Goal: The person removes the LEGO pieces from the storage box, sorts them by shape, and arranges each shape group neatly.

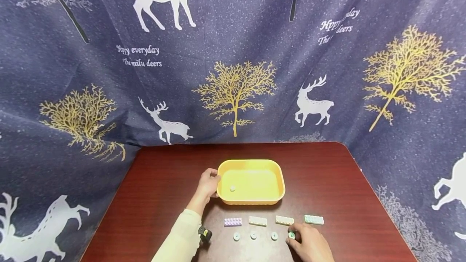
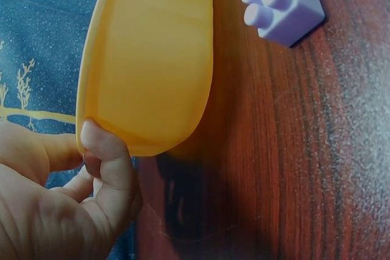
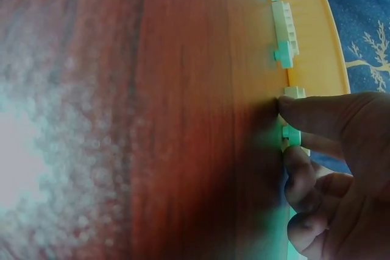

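A yellow basin (image 1: pixel 251 202) stands on the table, and my left hand (image 1: pixel 208 183) grips its left rim. The left wrist view shows thumb and fingers (image 2: pixel 109 162) curled over the basin's corner. Inside the basin lies a small pale round piece (image 1: pixel 232 188). My right hand (image 1: pixel 309 241) is low over the table, pinching the rightmost small green round piece (image 1: pixel 291 235) between thumb and forefinger. To its left lie three similar round pieces, one of them green (image 1: pixel 274 236). The right wrist view partly hides the pinched piece behind the fingers.
Behind the round pieces is a row of toy bricks: purple (image 1: pixel 233 222), cream (image 1: pixel 257 221), pale yellow (image 1: pixel 284 220) and mint green (image 1: pixel 314 219). A dark red wooden table (image 1: pixel 164 173) carries everything. A blue cloth (image 1: pixel 233 31) with deer and trees hangs behind it.
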`<state>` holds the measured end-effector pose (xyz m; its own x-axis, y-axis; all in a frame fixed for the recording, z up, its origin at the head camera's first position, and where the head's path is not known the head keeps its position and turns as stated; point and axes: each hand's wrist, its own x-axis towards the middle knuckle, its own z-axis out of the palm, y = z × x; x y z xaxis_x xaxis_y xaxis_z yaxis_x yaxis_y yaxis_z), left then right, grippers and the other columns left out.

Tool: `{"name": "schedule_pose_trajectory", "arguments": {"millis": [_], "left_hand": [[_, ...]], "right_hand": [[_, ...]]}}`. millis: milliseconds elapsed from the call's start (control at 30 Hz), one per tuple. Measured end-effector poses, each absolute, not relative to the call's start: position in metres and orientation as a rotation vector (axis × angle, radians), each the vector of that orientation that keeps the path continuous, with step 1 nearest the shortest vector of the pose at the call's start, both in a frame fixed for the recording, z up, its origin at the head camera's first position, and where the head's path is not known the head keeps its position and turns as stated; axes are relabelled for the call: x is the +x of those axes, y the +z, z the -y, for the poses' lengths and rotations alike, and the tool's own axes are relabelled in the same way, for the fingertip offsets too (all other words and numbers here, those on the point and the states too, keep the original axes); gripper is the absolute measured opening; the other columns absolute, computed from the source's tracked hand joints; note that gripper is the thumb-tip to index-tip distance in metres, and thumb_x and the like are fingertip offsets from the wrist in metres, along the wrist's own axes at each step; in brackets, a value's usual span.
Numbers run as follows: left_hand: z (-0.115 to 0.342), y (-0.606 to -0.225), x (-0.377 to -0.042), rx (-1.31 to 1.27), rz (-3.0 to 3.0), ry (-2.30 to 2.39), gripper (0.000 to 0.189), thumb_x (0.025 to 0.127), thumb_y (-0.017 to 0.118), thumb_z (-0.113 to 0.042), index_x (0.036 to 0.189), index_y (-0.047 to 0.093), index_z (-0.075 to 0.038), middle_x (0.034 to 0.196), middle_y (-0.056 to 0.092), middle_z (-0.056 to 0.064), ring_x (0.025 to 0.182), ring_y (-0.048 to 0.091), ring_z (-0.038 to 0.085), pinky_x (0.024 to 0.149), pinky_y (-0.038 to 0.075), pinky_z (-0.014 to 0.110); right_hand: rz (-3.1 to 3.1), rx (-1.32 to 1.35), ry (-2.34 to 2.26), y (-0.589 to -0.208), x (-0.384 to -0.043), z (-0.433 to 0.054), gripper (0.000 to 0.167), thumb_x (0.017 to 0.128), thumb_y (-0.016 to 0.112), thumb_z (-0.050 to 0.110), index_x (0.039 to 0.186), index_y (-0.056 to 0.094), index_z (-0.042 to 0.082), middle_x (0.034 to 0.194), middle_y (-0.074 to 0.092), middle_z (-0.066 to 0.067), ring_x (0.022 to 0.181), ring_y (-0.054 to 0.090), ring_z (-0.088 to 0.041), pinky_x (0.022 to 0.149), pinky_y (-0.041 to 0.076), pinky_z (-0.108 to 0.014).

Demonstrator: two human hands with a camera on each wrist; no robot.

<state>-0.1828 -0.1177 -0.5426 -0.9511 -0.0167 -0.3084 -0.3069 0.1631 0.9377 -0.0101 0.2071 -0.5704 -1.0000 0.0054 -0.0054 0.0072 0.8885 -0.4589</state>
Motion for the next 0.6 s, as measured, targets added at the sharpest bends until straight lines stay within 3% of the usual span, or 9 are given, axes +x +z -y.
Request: {"name": "schedule_pose_trajectory", "arguments": {"millis": [600], "left_hand": [[0.1176,-0.5447,-0.1841,-0.312,-2.210,1.875,0.029,0.104,0.052,-0.009,0.131,0.051,0.002,0.102,0.058,0.020,0.061,0.060,0.020,0.041,0.049,0.023]], "right_hand": [[-2.982,0.071,-0.800,-0.5692,-0.0100,-0.2112,0.028,0.073,0.089,0.029,0.092,0.070,0.027,0.070,0.051,0.015,0.063,0.045,-0.002,0.055,0.039,-0.028]]}}
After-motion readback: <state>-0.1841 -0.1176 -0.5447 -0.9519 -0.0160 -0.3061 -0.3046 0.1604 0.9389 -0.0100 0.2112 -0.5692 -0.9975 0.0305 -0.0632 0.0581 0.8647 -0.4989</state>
